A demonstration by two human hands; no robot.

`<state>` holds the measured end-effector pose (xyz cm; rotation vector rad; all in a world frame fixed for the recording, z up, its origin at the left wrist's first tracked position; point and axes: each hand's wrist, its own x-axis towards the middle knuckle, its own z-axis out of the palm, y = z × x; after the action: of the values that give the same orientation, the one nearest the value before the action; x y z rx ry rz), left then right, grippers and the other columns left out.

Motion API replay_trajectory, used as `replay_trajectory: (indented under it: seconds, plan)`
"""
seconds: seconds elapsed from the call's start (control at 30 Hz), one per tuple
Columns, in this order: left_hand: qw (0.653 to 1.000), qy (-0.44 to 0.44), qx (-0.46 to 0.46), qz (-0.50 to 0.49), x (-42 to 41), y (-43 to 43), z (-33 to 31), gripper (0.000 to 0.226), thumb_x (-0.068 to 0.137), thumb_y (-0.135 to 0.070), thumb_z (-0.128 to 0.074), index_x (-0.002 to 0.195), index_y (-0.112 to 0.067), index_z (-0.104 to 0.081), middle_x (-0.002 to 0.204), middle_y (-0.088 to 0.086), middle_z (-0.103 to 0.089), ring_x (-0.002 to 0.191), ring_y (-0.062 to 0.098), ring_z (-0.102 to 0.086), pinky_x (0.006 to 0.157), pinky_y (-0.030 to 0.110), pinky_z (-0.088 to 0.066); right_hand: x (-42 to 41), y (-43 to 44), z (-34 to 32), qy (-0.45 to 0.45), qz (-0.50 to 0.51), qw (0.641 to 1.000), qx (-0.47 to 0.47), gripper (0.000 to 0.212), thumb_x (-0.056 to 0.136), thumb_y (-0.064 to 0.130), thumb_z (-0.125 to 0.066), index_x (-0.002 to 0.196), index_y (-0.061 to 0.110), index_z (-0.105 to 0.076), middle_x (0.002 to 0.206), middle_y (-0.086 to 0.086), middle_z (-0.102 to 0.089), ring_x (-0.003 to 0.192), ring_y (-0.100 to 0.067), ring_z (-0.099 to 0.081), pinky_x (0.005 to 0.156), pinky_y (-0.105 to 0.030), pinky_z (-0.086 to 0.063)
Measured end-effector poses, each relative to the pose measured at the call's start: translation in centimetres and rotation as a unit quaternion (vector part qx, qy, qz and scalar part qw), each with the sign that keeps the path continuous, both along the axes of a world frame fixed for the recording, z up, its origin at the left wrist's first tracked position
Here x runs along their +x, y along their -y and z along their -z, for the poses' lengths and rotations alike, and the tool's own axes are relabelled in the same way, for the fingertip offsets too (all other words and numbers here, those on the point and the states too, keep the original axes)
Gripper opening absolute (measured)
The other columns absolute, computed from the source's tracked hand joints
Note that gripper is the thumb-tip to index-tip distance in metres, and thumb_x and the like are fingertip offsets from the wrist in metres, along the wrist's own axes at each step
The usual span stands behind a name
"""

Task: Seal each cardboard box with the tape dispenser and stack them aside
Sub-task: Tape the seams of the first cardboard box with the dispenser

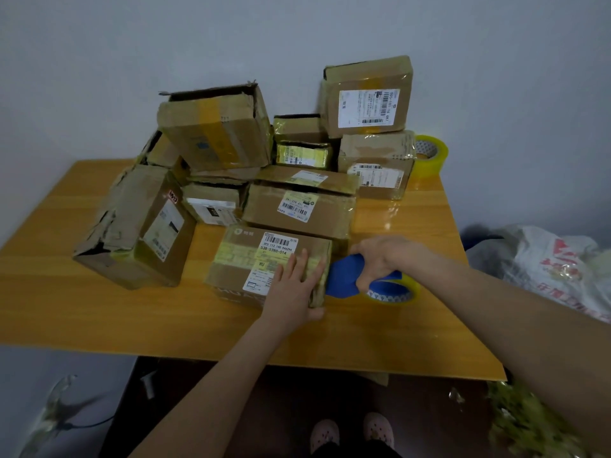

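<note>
Box (243, 259), worn and label-covered, under flat left hand (294, 287); right hand (380, 256) tight around blue tape dispenser (342, 276).

The table (82, 309) has a smooth, glossy wood-look top. The front cardboard box (231, 279) is matt brown board under shiny yellowish tape (236, 256) and white paper labels (279, 244); the left box (135, 206) has rough torn edges. The tape dispenser (342, 276) is smooth blue plastic.
</note>
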<state>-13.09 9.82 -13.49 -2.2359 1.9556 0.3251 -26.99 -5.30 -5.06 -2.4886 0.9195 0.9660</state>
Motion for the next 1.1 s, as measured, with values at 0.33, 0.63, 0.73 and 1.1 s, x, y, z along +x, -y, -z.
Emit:
replay_trajectory:
  seconds: [0.33, 0.63, 0.73, 1.1]
  plan:
    - [0.999, -0.017, 0.027, -0.002, -0.1, -0.3, -1.0, 0.102, 0.082, -0.06, -0.06, 0.149, -0.035, 0.013, 0.158, 0.006, 0.021, 0.146, 0.028, 0.014, 0.117, 0.045, 0.003, 0.4, -1.2, 0.8, -0.013, 0.047, 0.998, -0.045, 0.057, 0.07, 0.054, -0.072, 0.112, 0.019, -0.057, 0.084, 0.005, -0.054, 0.073, -0.017, -0.054, 0.059, -0.029, -0.043]
    - [0.979, 0.042, -0.096, -0.176, -3.8, 2.6, -1.9, 0.071, 0.091, -0.062, -0.04, 0.141, -0.011, -0.031, 0.137, 0.011, -0.038, 0.124, 0.027, -0.04, 0.103, 0.041, -0.038, -4.2, 1.8, -0.6, 0.14, 0.19, 0.972, 0.003, 0.062, 0.067, 0.049, -0.075, 0.119, 0.023, -0.054, 0.108, -0.002, -0.061, 0.093, -0.024, -0.061, 0.078, -0.036, -0.054]
    - [0.967, 0.068, -0.094, -0.226, -4.8, 3.8, -1.7, 0.059, 0.093, -0.04, -0.049, 0.137, -0.005, -0.031, 0.13, 0.015, -0.039, 0.114, 0.029, -0.042, 0.096, 0.042, -0.043, -6.0, 2.4, 0.6, 0.248, 0.271, 0.929, 0.052, 0.051, 0.068, 0.041, -0.078, 0.11, 0.022, -0.055, 0.107, -0.004, -0.061, 0.089, -0.023, -0.06, 0.068, -0.033, -0.05]
    - [0.98, -0.006, -0.03, -0.199, -3.6, 2.2, -1.1, 0.077, 0.096, -0.051, -0.044, 0.152, -0.017, -0.002, 0.158, 0.023, 0.005, 0.146, 0.037, 0.004, 0.118, 0.043, -0.005, -7.0, 3.5, 3.1, 0.363, 0.299, 0.876, 0.111, 0.049, 0.066, 0.04, -0.079, 0.108, 0.029, -0.056, 0.099, 0.004, -0.06, 0.084, -0.013, -0.06, 0.069, -0.031, -0.052]
